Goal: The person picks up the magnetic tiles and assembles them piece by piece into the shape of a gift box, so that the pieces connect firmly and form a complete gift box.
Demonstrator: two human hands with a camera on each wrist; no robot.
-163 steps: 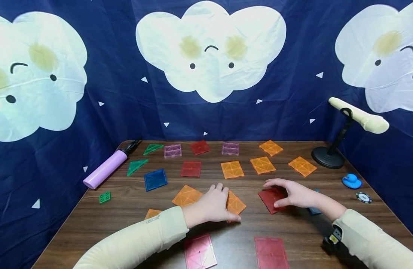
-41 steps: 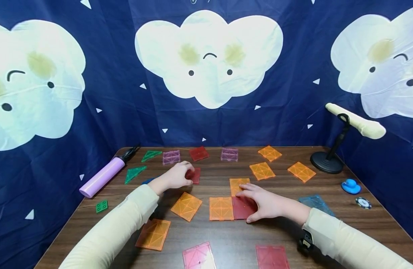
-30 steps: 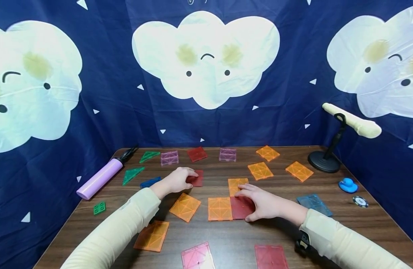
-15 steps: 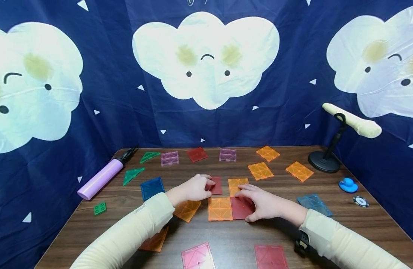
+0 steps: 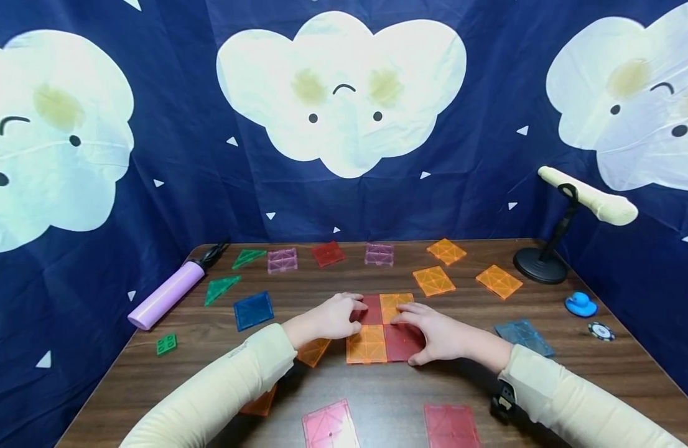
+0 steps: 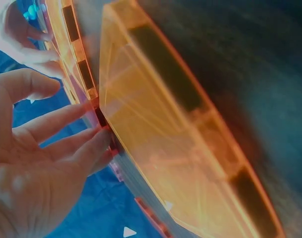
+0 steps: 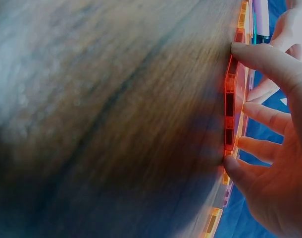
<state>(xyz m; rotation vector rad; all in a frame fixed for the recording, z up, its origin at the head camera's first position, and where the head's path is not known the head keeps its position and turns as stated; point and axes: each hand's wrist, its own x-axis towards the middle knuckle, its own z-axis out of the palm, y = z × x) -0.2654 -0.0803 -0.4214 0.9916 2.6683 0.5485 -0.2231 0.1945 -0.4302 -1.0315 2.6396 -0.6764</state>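
Note:
In the head view, four-square block of translucent magnetic tiles lies mid-table, red and orange alternating. My left hand (image 5: 330, 317) has its fingertips at the left edge of the far-left red tile (image 5: 372, 310); in the left wrist view, its thumb stands off from the tile. My right hand (image 5: 441, 331) holds the near-right red tile (image 5: 399, 342) by its edges, thumb at the near side, and other fingers reach over the far-right orange tile (image 5: 394, 302). The near-left orange tile (image 5: 366, 346) is between the hands. Another orange tile (image 5: 312, 353) is partly hidden under the left wrist.
Near the front edge lie a pink tile (image 5: 331, 425) and a red one (image 5: 451, 427). Blue tiles flank the block, left (image 5: 253, 310) and right (image 5: 524, 336). Further back are several orange, purple and green tiles. A lilac pump (image 5: 167, 295) and a black stand (image 5: 541, 264) border the table.
The left hand has slid the red tile rightward and nearer, up against the orange tiles, uncovering the left blue tile. Earlier the right hand brought its red tile left; lately it stays still.

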